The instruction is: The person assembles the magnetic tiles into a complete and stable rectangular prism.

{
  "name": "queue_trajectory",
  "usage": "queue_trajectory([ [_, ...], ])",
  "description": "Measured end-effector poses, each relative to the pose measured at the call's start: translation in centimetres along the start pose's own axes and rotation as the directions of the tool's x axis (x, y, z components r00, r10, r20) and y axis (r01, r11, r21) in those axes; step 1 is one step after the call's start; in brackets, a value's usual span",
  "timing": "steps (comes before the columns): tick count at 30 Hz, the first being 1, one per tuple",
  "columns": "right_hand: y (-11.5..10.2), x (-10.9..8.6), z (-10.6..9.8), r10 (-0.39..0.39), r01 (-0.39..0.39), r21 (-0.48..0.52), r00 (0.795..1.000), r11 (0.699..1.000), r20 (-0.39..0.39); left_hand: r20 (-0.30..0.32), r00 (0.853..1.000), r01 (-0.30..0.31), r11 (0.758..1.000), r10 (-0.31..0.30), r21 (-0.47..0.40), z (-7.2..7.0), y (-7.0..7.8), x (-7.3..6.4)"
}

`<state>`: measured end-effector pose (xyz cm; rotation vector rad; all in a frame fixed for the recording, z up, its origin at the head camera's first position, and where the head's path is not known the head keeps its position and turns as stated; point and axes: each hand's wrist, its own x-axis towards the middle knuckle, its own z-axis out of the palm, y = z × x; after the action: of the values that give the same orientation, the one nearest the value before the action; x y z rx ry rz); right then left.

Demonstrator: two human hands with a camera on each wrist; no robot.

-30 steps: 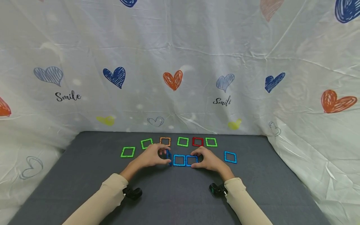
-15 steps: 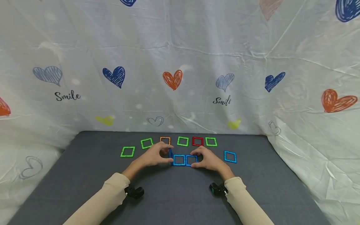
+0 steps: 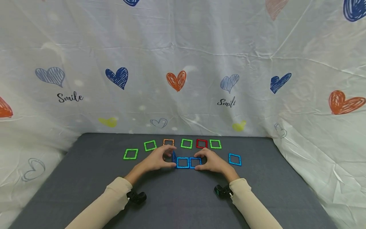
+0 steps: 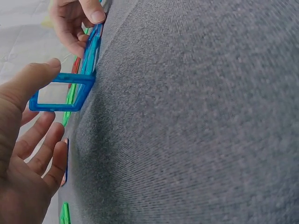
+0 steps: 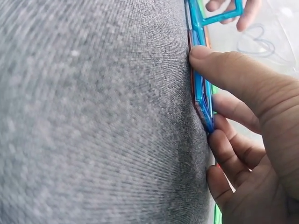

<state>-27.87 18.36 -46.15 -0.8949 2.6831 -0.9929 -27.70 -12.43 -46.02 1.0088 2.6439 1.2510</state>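
Two blue square-framed magnetic tiles lie flat edge to edge, the left flat tile (image 3: 183, 167) and the right flat tile (image 3: 190, 163). At the outer edge of the left one stands an upright blue tile (image 4: 55, 107), meeting it at a corner. My left hand (image 3: 158, 159) pinches this upright tile between thumb and fingers. With thumb on the near edge and fingers at the far edge, my right hand (image 3: 212, 161) grips the right flat tile. In the right wrist view a reddish strip (image 5: 191, 86) runs along that tile's lower edge; what it is, I cannot tell.
Behind the hands lies a row of loose tiles: a green tile (image 3: 130, 149) at far left, several more green ones, an orange tile (image 3: 168, 140) and a red tile (image 3: 201, 140). A lone blue tile (image 3: 235, 164) lies right. A heart-printed cloth (image 3: 200, 111) hangs behind the grey table (image 3: 183, 200).
My left hand has moved slightly right, bringing the upright blue tile from a small gap up against the left flat tile. My right hand has stayed on the right flat tile.
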Motion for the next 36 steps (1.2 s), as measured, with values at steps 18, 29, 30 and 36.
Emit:
queue_trajectory([
  [18, -0.3, 1.7, 1.5, -0.073, 0.071, -0.027, 0.995, 0.997, -0.066, -0.03, 0.999, 0.026, 1.0, -0.027, -0.011, 0.2, 0.1, -0.3],
  [29, -1.0, 2.2, 1.9, -0.041, 0.04, -0.021, 0.997, 0.999, -0.058, -0.039, 0.999, 0.024, 1.0, -0.024, 0.003, 0.3, 0.0, -0.3],
  [30, -1.1, 2.2, 1.9, -0.04, 0.039, -0.022, 0.998, 0.999, -0.056, -0.041, 0.999, 0.022, 1.0, -0.022, 0.004, 0.3, 0.0, -0.3],
  [36, -1.0, 2.1, 1.9, -0.043, 0.042, -0.021, 0.998, 0.999, -0.051, -0.045, 0.999, 0.015, 1.0, -0.015, 0.002, 0.5, -0.3, -0.3],
])
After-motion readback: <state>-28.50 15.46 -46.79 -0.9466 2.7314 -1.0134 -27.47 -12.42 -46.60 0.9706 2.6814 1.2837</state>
